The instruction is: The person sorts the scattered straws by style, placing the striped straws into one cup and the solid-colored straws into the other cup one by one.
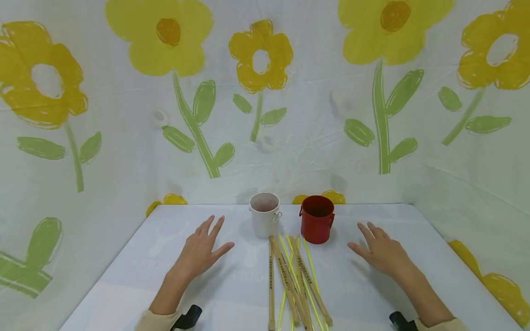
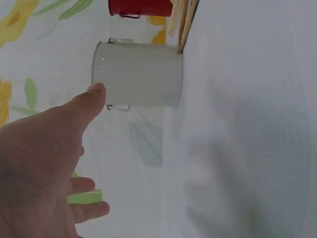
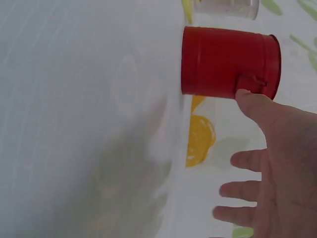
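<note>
a: at the near middle of the white table [image 1: 136, 257] we see a bundle of wooden sticks [image 1: 285, 280] mixed with thin yellow-green straws [image 1: 308, 271]. which way do we say they run?

b: their long axis goes near to far. the far ends gather just in front of the two pails, between them, and the near ends fan out a little toward the table's near edge. one stick on the left lies almost straight; the others slant slightly to the right as they come nearer.

a: and the pails?

b: the white pail [image 1: 264, 214] stands upright on the left, the red pail [image 1: 316, 219] upright just to its right, both at the far middle of the table and a little apart from each other.

a: now our hands. the left hand [image 1: 201, 250]?

b: spread wide with fingers straight, palm down over the table, left of the bundle and near the white pail. it holds nothing. in the left wrist view the thumb points toward that pail without touching it.

a: the right hand [image 1: 383, 253]?

b: the same: fingers splayed, palm down, right of the red pail and clear of the sticks, gripping nothing. whether either palm actually rests on the table we cannot tell.

a: behind it all hangs a flower-printed sheet [image 1: 265, 92].
</note>
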Available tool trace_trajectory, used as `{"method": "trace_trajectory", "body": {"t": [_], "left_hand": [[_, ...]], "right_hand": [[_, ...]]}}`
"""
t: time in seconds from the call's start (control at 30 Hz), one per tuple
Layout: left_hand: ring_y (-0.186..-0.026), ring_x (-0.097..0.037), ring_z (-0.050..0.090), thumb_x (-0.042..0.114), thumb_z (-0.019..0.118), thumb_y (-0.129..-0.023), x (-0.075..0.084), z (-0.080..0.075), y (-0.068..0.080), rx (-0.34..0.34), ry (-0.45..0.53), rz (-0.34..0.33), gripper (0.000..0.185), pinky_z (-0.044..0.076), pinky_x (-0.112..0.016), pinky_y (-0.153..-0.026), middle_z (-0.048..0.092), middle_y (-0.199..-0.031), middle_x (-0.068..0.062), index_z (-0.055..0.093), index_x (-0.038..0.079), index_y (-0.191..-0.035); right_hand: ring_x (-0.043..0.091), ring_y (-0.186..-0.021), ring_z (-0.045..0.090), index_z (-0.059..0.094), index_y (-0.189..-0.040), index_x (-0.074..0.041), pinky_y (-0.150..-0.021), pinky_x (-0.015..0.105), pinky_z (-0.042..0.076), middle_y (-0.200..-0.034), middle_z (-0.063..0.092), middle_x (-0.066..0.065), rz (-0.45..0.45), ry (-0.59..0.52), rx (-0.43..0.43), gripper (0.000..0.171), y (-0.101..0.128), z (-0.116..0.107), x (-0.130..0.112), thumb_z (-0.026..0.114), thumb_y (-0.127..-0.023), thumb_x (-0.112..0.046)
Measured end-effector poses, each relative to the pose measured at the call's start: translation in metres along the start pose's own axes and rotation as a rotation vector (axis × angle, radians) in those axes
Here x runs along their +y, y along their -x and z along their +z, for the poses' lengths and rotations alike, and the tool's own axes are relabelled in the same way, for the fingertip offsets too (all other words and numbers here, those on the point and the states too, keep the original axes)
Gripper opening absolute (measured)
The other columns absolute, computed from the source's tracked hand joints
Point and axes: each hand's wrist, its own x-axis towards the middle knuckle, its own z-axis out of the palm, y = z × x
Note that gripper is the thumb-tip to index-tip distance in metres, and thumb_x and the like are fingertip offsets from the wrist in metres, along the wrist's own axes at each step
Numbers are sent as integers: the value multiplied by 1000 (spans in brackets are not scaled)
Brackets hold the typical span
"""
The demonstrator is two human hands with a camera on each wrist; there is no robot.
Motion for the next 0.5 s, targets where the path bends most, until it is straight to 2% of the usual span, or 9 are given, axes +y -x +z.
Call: {"method": "trace_trajectory", "body": {"t": [0.1, 0.3, 0.37, 0.5], "left_hand": [[-135, -44, 43, 60, 57, -91, 4, -1, -4, -8, 35, -3, 82, 47, -65, -91, 30, -158, -19, 28, 19, -156], [-133, -41, 47, 58, 59, -91, 14, -1, -17, -13, 108, -21, 82, 51, -62, -87, 30, -157, -17, 24, 22, -157], [-129, -39, 51, 55, 62, -90, 18, 0, -23, 5, 136, -15, 82, 52, -60, -85, 34, -154, -17, 26, 21, -156], [-119, -37, 58, 52, 65, -90, 27, 4, -35, 45, 185, 15, 83, 54, -57, -84, 41, -148, -18, 28, 17, -155]], "right_hand": [[54, -128, 42, 38, -148, -5, -91, 72, 42, -145, 42, 33, -11, -6, -21, 83, 0, -3, -6, 53, -91, -62], [48, -118, 56, 46, -144, -8, -82, 68, 49, -133, 56, 29, -16, -30, -91, 78, 2, -9, -25, 55, -89, -63], [43, -111, 61, 50, -141, -9, -80, 66, 51, -125, 63, 25, -26, -50, -107, 74, 2, -10, -33, 58, -89, -61], [27, -89, 67, 57, -134, -9, -71, 51, 57, -105, 71, 12, -63, -96, -116, 66, 1, -13, -50, 65, -87, -55]]}}
